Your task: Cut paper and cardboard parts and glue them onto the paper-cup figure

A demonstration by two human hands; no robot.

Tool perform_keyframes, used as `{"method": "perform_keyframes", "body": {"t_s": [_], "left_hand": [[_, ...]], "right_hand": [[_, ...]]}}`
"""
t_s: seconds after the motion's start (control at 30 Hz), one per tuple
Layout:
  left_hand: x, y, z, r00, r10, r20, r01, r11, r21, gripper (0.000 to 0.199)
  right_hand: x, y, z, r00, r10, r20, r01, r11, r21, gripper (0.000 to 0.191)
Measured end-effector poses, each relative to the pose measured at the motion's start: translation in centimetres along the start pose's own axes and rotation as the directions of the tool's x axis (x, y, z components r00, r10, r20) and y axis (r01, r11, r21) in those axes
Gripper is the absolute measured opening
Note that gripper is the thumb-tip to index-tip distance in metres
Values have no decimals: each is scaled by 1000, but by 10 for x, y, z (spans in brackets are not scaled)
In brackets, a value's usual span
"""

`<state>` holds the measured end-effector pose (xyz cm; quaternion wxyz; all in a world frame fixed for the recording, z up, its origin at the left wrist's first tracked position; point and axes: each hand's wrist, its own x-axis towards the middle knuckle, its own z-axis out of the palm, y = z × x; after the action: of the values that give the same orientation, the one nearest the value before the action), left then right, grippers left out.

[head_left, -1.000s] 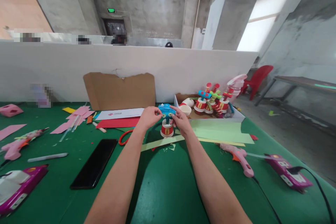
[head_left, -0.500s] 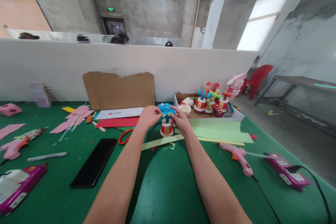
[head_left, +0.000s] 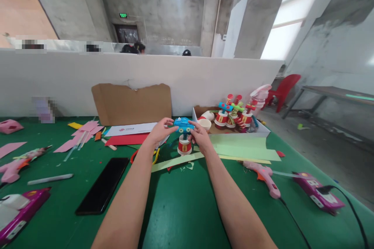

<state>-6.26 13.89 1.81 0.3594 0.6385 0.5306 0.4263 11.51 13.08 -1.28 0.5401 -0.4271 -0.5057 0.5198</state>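
A small figure stands upright on the green table, with a blue paper head [head_left: 184, 124] with round eyes and a red and white paper cup [head_left: 184, 146] as its body. My left hand [head_left: 160, 131] is at the left of the head, its fingers apart and nothing held. My right hand [head_left: 200, 134] has its fingers closed on the right side of the blue head. A light green paper strip [head_left: 175, 161] lies in front of the cup.
Behind on the right, a box [head_left: 263, 131] holds several similar figures. Glue guns [head_left: 267, 181] lie on both sides. A black phone [head_left: 103, 186], scissors [head_left: 157, 156] and coloured paper [head_left: 127, 139] lie left of centre.
My left hand has let go of the blue head and moved slightly left, its fingers opening. My right hand stays at the head. The view has tilted up slightly.
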Motion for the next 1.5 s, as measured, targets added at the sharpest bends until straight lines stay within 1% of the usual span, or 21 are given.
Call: {"method": "perform_keyframes", "body": {"t_s": [0.03,0.1,0.13,0.17,0.23,0.3,0.37,0.5,0.63,0.73,0.83,0.97,1.07,1.13,1.33,1.43,1.5], "left_hand": [[0,-2,3,995,-44,84,51,995,-80,47],[-1,-6,9,969,-102,226,148,970,-195,56],[-1,-7,12,958,-115,263,179,956,-231,58],[0,-8,15,953,-121,276,194,948,-253,58],[1,-9,19,964,-113,239,178,945,-274,54],[3,-9,22,981,-78,180,127,952,-278,49],[3,-10,22,988,-43,150,85,955,-286,46],[2,-8,22,985,-65,160,108,954,-279,43],[1,-4,24,984,-119,135,150,958,-245,41],[1,-4,24,987,-114,117,139,962,-233,41],[3,-8,20,990,-59,126,89,965,-248,41],[5,-13,12,981,-4,196,60,958,-281,48],[5,-14,9,972,-3,236,58,972,-227,51],[4,-12,11,973,-11,231,54,982,-179,50],[2,-6,20,991,-1,134,13,996,-89,41],[2,-6,19,989,-10,149,19,998,-58,39],[3,-7,17,985,-8,170,21,997,-78,42]], "right_hand": [[0,1,-1,1000,-5,3,5,1000,-6,47],[0,2,-2,1000,-20,14,20,1000,-12,47],[1,3,-2,999,-29,19,29,1000,-11,46],[1,3,-3,999,-36,22,36,999,-9,46],[2,4,-3,999,-38,32,38,999,0,46],[2,5,-3,999,-36,38,36,999,8,45],[3,6,-2,998,-43,39,43,999,16,44],[2,5,-1,999,-47,27,47,999,26,42],[2,5,-1,999,-41,35,40,998,41,42],[1,5,-1,999,-40,37,38,998,55,42],[0,3,-1,999,-32,32,30,998,64,42],[-1,0,-1,999,-14,28,13,998,56,42],[-2,0,-1,999,-10,31,8,998,56,42],[-1,1,0,999,-12,31,10,998,64,43],[0,3,0,1000,-6,26,4,997,71,41],[0,3,0,1000,-7,24,5,997,74,42],[0,2,-1,1000,7,18,-9,996,91,42]]}}
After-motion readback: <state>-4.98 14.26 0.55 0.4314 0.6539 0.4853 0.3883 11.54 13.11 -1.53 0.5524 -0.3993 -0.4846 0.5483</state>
